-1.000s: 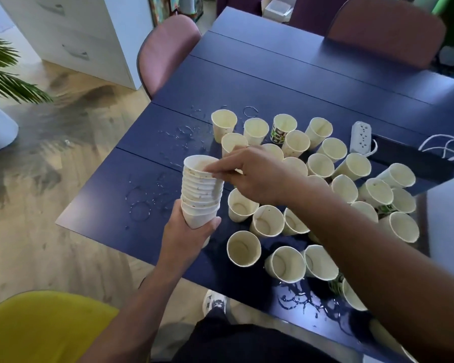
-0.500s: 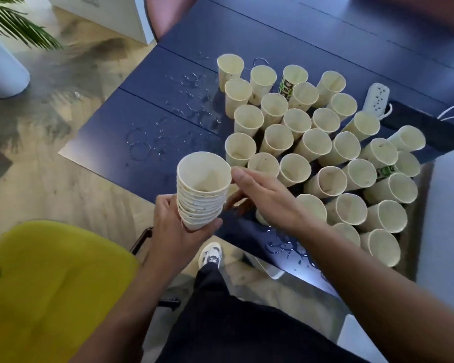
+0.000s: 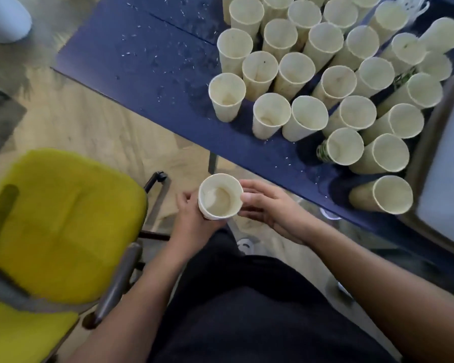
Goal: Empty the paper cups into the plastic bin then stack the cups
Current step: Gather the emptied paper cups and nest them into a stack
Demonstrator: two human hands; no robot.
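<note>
Stacking step: left hand [image 3: 192,218] grips the cup stack [image 3: 220,196], right hand [image 3: 270,208] open beside it; next, another cup [image 3: 227,96] from the counter [image 3: 152,56].

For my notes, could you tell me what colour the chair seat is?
The chair seat is yellow, seen in the head view.

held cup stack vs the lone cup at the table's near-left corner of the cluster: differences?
The held stack is off the table, over the person's lap; the corner cup stands on the blue table.
The left hand grips the stack and the right hand touches its rim; nothing touches the corner cup.
The stack looks whiter; the corner cup yellower.
Both are upright, open-topped paper cups.
</note>
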